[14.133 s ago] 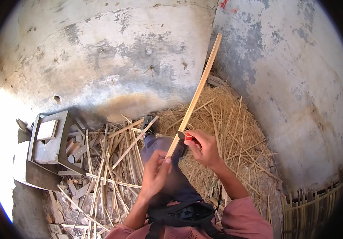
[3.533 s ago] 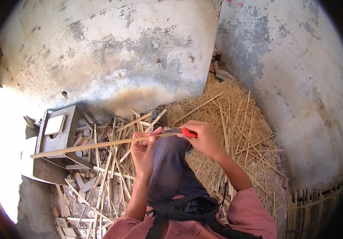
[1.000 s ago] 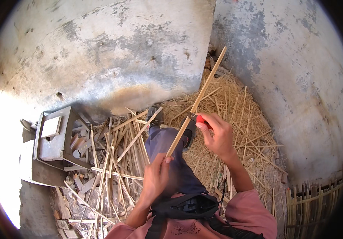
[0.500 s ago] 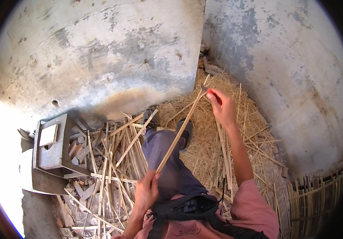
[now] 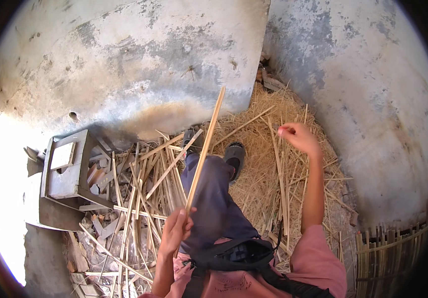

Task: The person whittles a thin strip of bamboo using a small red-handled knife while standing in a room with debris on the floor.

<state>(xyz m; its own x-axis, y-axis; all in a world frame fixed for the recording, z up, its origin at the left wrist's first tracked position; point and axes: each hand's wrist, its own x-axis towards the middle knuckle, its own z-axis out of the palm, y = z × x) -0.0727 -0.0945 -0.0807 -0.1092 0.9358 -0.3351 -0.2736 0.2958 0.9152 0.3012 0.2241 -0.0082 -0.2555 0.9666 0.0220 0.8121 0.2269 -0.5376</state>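
Note:
My left hand (image 5: pixel 175 229) is closed around the lower part of a long, pale split-bamboo strip (image 5: pixel 205 151). The strip slants up and away over my leg, its far end free in the air. Off to the right, my right hand (image 5: pixel 301 139) is raised above the straw, apart from the strip, with its fingers closed. A bit of red shows at its fingertips, apparently the handle of a small knife (image 5: pixel 280 130); the blade does not show now.
Many bamboo strips (image 5: pixel 139 208) lie heaped at left, beside a worn wooden box (image 5: pixel 67 166). Shavings (image 5: pixel 258 179) cover the floor around my shoes (image 5: pixel 233 156). A slatted bamboo panel (image 5: pixel 392 253) stands at lower right. Stained walls (image 5: pixel 139 54) enclose the corner.
My right hand has come away from the strip's far end and moved right. The strip has swung left and more upright in my left hand, which has shifted slightly left and nearer me.

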